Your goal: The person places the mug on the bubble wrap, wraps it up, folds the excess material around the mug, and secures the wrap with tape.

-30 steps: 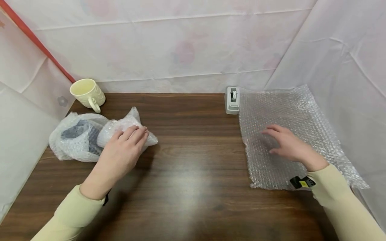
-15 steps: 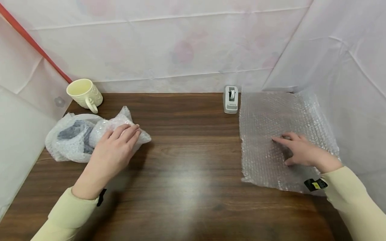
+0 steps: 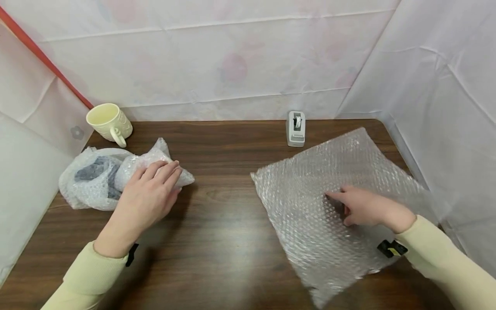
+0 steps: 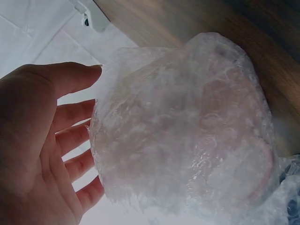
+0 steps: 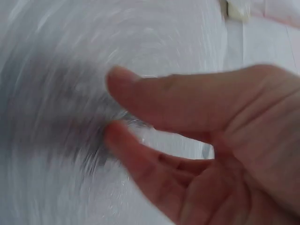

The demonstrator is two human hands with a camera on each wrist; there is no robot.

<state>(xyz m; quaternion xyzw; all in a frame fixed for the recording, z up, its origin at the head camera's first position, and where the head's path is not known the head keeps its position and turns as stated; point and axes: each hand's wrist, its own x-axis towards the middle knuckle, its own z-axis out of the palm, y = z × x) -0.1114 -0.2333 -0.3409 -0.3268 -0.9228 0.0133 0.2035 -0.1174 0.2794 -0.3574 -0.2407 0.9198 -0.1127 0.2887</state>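
The left hand (image 3: 149,196) rests with relaxed fingers on a wrapped bundle (image 3: 155,165) at the left of the worktop (image 3: 224,241), its grip not closed. The right hand (image 3: 362,206) presses nearly straight fingers on the loose bubble wrap sheet (image 3: 310,215) at the right. I judge two bundles are finished, counting the darker one (image 3: 93,178); one cream mug (image 3: 108,122) at far left remains unwrapped. There is one tape dispenser (image 3: 296,128).

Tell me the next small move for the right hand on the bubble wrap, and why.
Probably slide the bubble wrap sheet squarer to the table edge: it lies skewed under the right hand, one corner overhanging, while the left hand rests on the wrapped bundle.
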